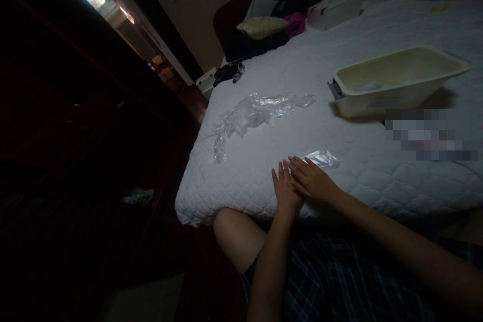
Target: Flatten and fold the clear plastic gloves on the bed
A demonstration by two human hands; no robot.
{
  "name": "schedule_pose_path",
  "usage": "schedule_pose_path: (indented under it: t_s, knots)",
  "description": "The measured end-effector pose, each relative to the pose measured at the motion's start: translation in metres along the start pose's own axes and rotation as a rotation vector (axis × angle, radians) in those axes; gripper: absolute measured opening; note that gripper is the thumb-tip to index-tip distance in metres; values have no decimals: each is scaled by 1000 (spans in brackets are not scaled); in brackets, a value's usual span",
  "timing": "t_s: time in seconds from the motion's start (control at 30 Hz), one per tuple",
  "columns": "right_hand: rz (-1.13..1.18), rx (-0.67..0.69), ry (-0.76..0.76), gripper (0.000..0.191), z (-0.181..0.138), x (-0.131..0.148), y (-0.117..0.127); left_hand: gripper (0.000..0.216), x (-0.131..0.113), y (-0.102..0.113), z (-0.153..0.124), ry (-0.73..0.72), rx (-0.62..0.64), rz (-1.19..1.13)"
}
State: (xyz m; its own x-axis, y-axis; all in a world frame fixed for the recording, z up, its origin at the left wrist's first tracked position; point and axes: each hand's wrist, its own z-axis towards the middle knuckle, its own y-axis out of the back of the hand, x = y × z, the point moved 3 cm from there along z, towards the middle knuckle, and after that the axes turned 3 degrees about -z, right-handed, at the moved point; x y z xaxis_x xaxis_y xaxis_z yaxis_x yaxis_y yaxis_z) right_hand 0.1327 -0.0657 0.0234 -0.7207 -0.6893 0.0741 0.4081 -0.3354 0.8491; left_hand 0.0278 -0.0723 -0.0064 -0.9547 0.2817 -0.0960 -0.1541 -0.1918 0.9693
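Note:
Both of my hands lie near the front edge of the white quilted bed (pixel 211 186). My left hand (pixel 286 190) rests flat with its fingers stretched forward. Overlapping it from the right is my right hand (pixel 311 178), also flat and with straight fingers. A clear plastic bag (pixel 322 159) sticks out beyond my right hand; its near part is hidden under the hands, so I cannot tell how far it reaches. Farther forward and to the left, a loose spread of crumpled clear plastic bags (pixel 256 113) lies on the quilt.
A cream plastic tub (pixel 396 98) with a grey handle stands on the bed at right, beside a blurred-out item (pixel 430 136). At the far end are a white box (pixel 335 10), a beige pillow (pixel 262 26) and a magenta roll (pixel 295 24). Dark furniture stands left.

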Motion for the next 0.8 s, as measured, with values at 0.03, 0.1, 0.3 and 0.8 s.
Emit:
schedule_pose_path:
  t_s: [0.03,0.1,0.3,0.8]
  knots:
    - [19,38,-25,56,-1,-5,-9,65,0,0,0,3,-5,-8]
    - [51,101,-91,54,-4,-16,-26,65,0,0,0,14,-10,-26]
    - [73,145,-141,57,-13,-29,-48,63,1,-1,0,20,-2,-37]
    - [29,176,0,62,-21,-47,-48,62,2,-3,-2,17,-29,-31]
